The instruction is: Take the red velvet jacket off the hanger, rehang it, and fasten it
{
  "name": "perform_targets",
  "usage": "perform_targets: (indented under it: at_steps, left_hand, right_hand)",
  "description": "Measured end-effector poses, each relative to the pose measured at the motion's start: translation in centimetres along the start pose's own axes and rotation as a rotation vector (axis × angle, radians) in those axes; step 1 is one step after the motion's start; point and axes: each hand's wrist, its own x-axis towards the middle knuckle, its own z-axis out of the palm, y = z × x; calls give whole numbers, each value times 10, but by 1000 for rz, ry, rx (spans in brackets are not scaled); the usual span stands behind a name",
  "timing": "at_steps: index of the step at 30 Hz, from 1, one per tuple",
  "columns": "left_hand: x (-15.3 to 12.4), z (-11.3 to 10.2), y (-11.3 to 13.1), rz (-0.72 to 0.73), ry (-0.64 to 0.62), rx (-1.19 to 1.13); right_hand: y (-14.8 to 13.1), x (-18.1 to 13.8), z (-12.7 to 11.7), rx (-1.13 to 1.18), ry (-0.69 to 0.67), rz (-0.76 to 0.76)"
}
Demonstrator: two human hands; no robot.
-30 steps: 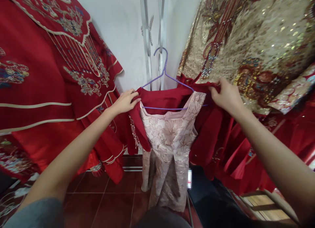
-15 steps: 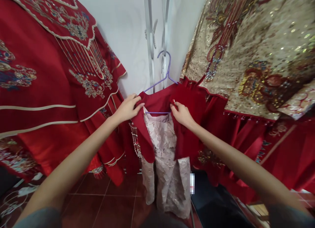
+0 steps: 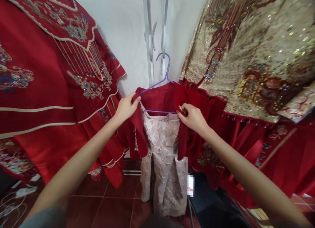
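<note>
A purple hanger [image 3: 167, 70] hangs in the middle with a red jacket [image 3: 157, 96] on it. Inside the jacket's parted front shows a pale pink floral dress [image 3: 161, 132], hanging long below. My left hand [image 3: 126, 107] pinches the jacket's edge near the shoulder on the left. At the other front edge, beside a small beaded ornament, my right hand [image 3: 193, 116] grips the red cloth with curled fingers. A beaded tassel [image 3: 136, 139] dangles on the jacket's left side. The hanger's lower bar crosses between the two hands.
Red embroidered garments [image 3: 49, 73] fill the left. On the right hangs a gold sequined garment [image 3: 246, 57] above red skirts [image 3: 236, 136]. White metal uprights [image 3: 149, 40] stand against the wall. A black item [image 3: 211, 201] and white cables [image 3: 14, 201] are low down, above red floor tiles [image 3: 98, 208].
My right hand has moved right with its edge of the jacket, and my left hand slightly left. The jacket front is spread wider, showing more of the pink dress.
</note>
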Motion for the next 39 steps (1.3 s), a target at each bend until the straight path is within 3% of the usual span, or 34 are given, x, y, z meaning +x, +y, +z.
perform_targets:
  at_steps: [2, 5, 7, 9, 11, 14, 17, 23, 39]
  left_hand:
    - [8, 0, 13, -49, 69, -169]
    - [16, 3, 41, 69, 168, -343]
    - [13, 13, 61, 159, 98, -355]
    - [4, 30, 75, 209, -72, -293]
    - [-8, 50, 79, 184, -223, -237]
    - [-27, 76, 73, 128, -168, -278]
    - [-42, 88, 68, 32, -93, -461]
    - [-62, 84, 75, -185, 31, -881]
    - [-52, 73, 69, -56, -93, -627]
  right_hand:
    - [-9, 2, -2, 1, 36, -85]
    - [-30, 3, -1, 90, -45, -172]
    - [-41, 1, -1, 173, -92, -187]
    - [-46, -2, -2, 244, -115, -162]
    - [-43, -6, -2, 263, -104, -123]
    - [-30, -10, 2, 326, -30, -33]
    - [-17, -11, 9, 550, 33, 41]
    - [-8, -12, 17, 897, -98, -18]
    - [-14, -12, 25, 802, 0, -24]
